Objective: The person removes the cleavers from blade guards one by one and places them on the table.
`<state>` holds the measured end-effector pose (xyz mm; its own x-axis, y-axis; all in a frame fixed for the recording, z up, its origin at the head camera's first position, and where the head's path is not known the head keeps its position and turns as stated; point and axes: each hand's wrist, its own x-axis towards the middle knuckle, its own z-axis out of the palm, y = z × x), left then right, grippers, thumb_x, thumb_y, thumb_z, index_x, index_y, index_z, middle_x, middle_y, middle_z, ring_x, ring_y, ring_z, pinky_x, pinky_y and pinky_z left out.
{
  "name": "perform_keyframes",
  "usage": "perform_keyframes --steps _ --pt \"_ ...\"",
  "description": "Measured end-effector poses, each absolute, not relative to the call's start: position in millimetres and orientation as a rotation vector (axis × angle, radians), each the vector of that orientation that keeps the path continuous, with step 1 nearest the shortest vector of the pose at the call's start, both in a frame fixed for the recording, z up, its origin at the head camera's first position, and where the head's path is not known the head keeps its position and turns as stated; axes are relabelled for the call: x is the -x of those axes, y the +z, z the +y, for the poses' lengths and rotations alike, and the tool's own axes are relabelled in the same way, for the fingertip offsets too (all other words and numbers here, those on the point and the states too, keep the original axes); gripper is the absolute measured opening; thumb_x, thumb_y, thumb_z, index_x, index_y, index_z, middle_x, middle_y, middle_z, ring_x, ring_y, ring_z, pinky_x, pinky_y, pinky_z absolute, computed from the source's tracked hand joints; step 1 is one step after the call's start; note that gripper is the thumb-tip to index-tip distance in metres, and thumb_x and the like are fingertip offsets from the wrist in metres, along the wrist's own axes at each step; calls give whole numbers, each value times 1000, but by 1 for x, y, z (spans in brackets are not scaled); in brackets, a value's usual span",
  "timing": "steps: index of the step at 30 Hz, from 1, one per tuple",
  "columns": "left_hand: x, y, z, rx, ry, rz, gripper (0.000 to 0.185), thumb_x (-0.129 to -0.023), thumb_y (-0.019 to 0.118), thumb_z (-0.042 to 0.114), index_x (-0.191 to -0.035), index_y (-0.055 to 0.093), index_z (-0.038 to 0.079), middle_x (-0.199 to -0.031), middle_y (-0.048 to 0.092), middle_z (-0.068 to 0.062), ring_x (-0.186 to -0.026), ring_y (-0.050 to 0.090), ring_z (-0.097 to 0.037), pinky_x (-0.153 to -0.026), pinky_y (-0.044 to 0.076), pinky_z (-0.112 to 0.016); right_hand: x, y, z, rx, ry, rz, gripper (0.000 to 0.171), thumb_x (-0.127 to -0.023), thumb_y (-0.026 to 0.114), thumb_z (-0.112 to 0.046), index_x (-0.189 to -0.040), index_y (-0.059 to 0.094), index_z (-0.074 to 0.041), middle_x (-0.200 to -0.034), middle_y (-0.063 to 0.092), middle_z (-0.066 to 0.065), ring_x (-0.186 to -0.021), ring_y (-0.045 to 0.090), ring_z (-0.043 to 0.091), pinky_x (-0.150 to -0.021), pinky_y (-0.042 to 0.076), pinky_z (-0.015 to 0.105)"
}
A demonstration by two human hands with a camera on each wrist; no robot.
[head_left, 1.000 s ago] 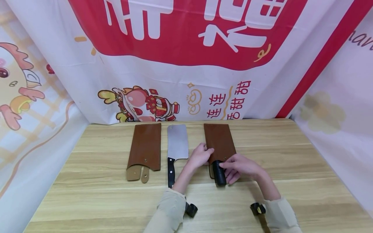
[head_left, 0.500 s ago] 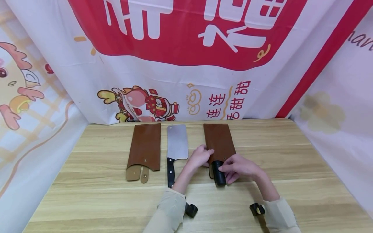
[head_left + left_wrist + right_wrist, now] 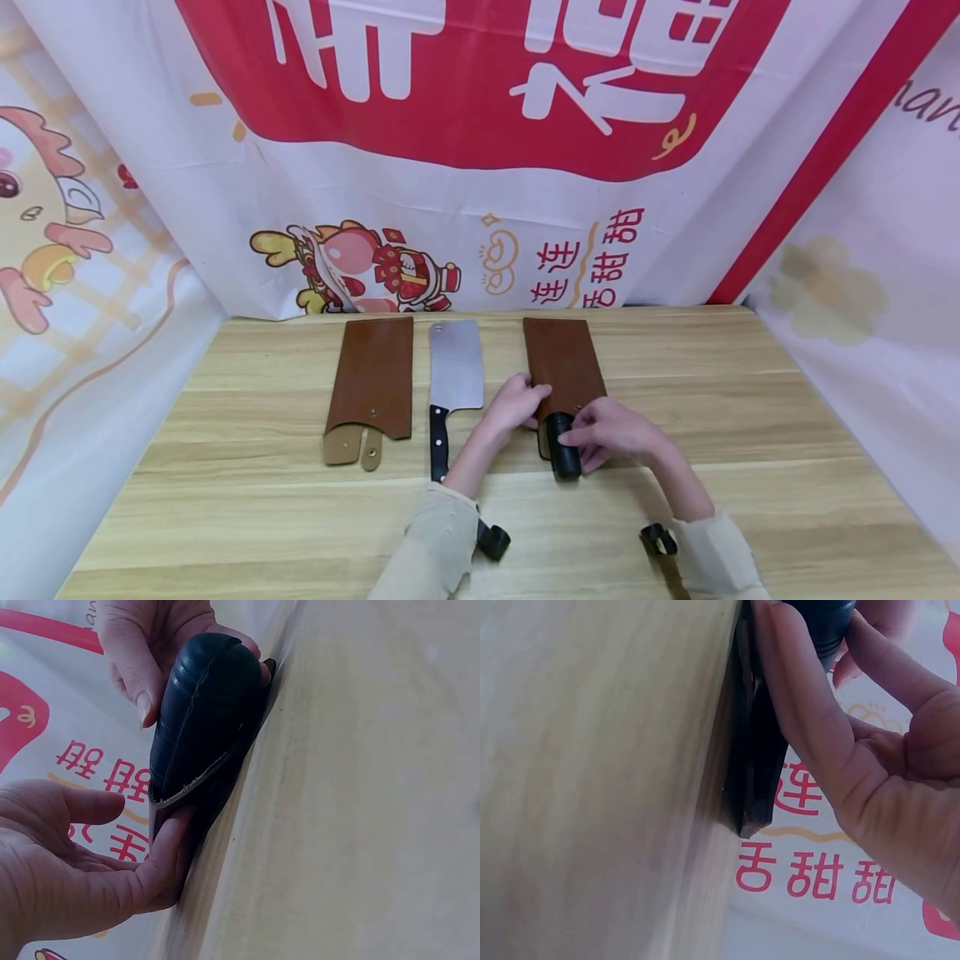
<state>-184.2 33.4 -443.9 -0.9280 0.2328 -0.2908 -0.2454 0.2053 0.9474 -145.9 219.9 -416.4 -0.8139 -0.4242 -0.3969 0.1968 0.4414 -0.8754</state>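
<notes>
A brown leather knife sheath (image 3: pixel 564 358) lies at centre right in the head view. From its near end sticks a thick, ridged black handle (image 3: pixel 564 447); whatever it joins inside the sheath is hidden. My left hand (image 3: pixel 516 403) holds the sheath's left edge close to the mouth, and in the left wrist view its fingers (image 3: pixel 161 862) reach in under the edge beside the handle. With thumb on top and fingers at the right side, my right hand (image 3: pixel 611 429) pinches the handle. The right wrist view has those fingers (image 3: pixel 802 697) against the dark side of it.
Left of the hands lies a cleaver (image 3: pixel 456 367), its black handle toward me, partly behind the left forearm. Further left rests another brown sheath (image 3: pixel 372 375) with its tan flap and strap showing. A printed cloth (image 3: pixel 450 192) hangs along the table's (image 3: pixel 300 525) back edge.
My right thumb has slid slightly left and down over the black handle, and the right forearm has shifted a little left. The left hand keeps nearly the same hold on the sheath.
</notes>
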Motion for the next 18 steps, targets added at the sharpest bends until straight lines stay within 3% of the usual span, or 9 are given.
perform_keyframes --steps 8,18 --pt "184 -442 34 49 1756 2120 61 -104 60 20 -152 38 -11 -141 54 -29 -97 68 -29 -69 60 -32 144 -415 216 152 -1346 2171 27 -95 77 -17 -86 64 5 -82 67 15 -65 69 23 -63 63 43" --pt "183 -440 33 89 1818 2043 60 -103 62 20 -151 40 -8 -145 53 -26 -108 66 -32 -68 60 -31 143 -415 212 76 -1305 2236 30 -92 80 -17 -85 61 4 -83 68 16 -63 70 24 -60 63 42"
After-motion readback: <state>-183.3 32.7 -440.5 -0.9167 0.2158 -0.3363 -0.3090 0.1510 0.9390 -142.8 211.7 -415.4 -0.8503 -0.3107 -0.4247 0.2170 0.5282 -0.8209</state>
